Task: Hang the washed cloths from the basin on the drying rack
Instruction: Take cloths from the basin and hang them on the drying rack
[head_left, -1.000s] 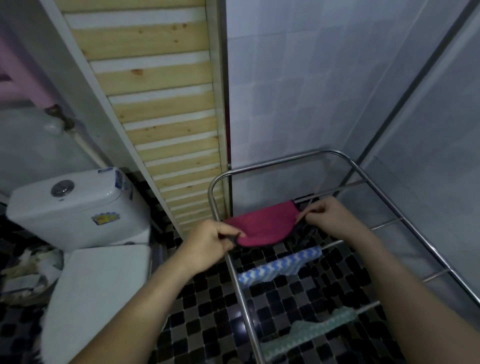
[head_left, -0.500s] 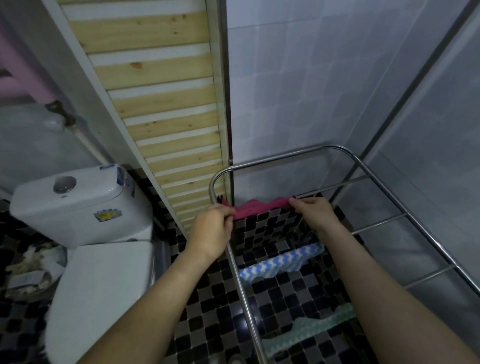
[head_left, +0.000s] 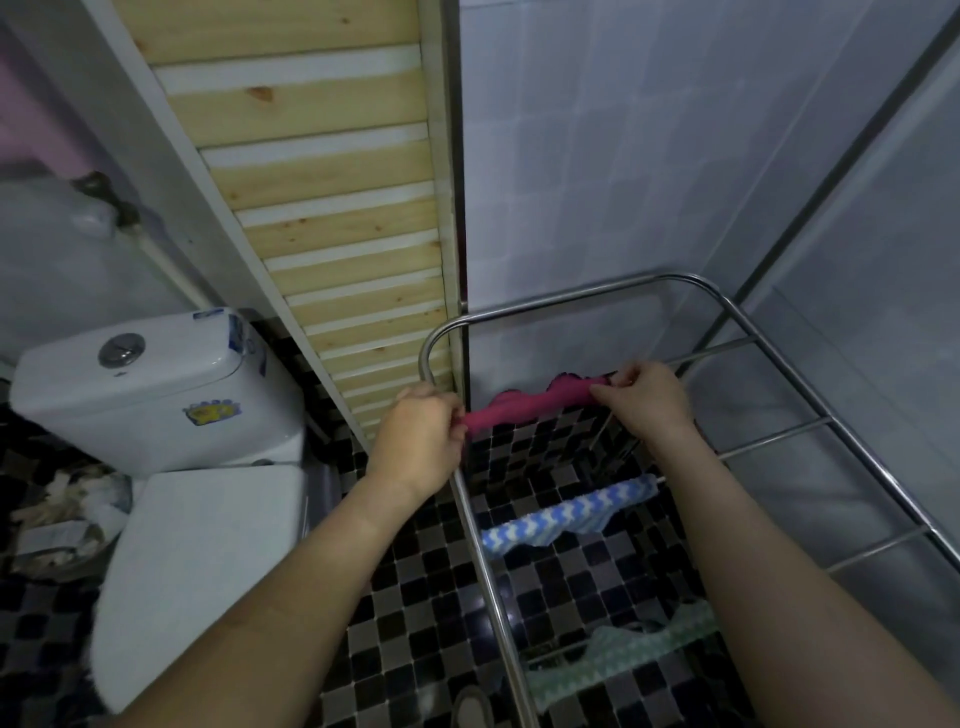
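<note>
item: pink cloth (head_left: 524, 409), bunched on the rack rail between our left hand (head_left: 422, 435) and right hand (head_left: 644, 399), both pinching its ends; risk: uneven release, cloth slides off.

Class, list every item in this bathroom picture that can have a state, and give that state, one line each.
Pink cloth: bunched along a rack rod, gripped at both ends.
Left hand: closed on the cloth's left end.
Right hand: pinching the cloth's right end.
Blue-and-white zigzag cloth: draped over a rod.
Green-and-white zigzag cloth: draped over a nearer rod.
White toilet lid: shut.
</note>
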